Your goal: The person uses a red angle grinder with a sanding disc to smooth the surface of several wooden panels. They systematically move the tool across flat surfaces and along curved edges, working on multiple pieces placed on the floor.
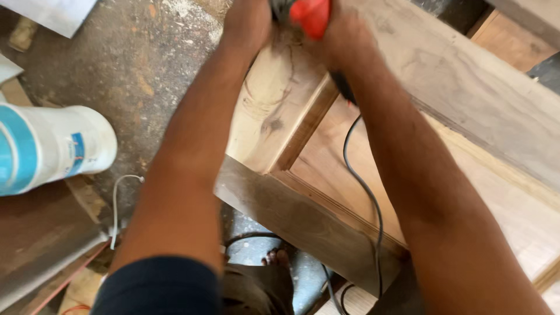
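Both my hands reach up to the top edge of the view and grip a red and grey power tool (309, 16). My left hand (249, 23) holds its left side, my right hand (344, 35) its right side and rear. The tool rests on a wooden door frame (274, 111), on a pale upright piece with a knot. A black cord (364, 186) runs from the tool down over a recessed panel (332, 169) and past the frame's lower rail. Most of the tool is cut off by the frame's top edge.
A white and blue plastic bucket (52, 146) stands at the left on a dusty concrete floor (134, 58). Boards (41, 239) lie at lower left with a thin white wire (116, 198). My bare foot (277, 256) shows below the frame. More planks (501, 41) lie at right.
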